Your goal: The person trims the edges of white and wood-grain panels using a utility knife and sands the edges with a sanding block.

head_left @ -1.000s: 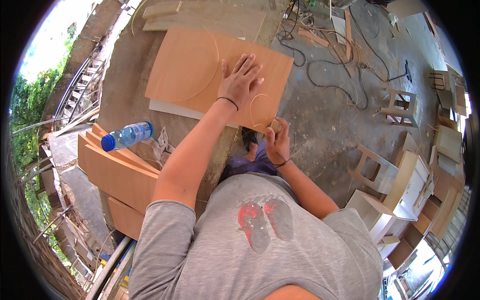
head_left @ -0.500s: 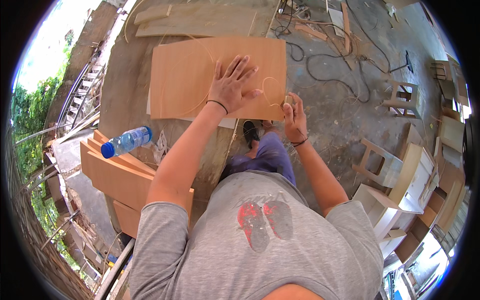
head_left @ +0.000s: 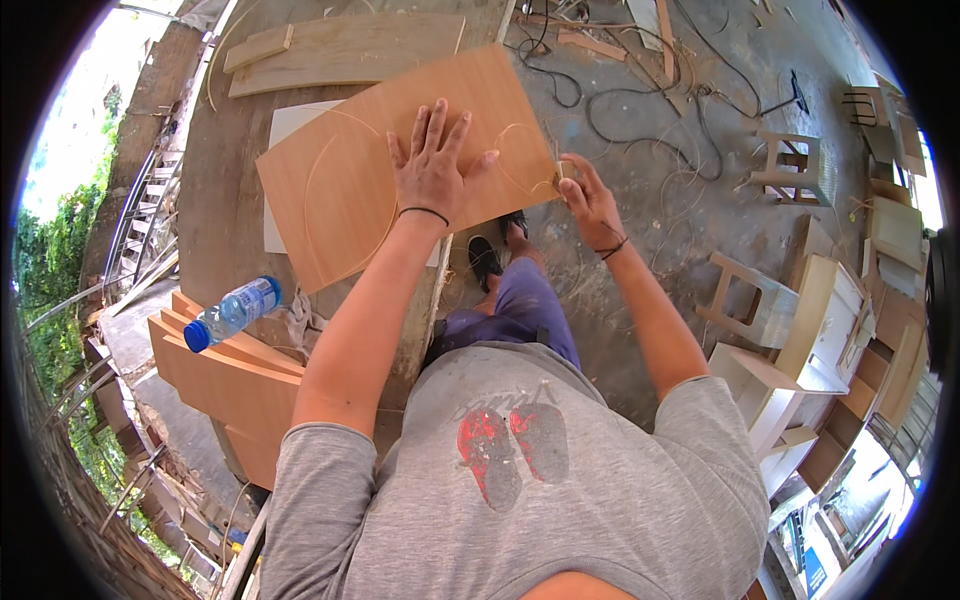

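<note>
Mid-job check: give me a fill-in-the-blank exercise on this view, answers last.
Spread flat on the brown board is the ____ hand.
A small pale piece at the board's edge is in the ____ hand.
The cap of the plastic bottle is ____.
The sheet showing beneath the board is ____.
Missing words: left; right; blue; white.
</note>
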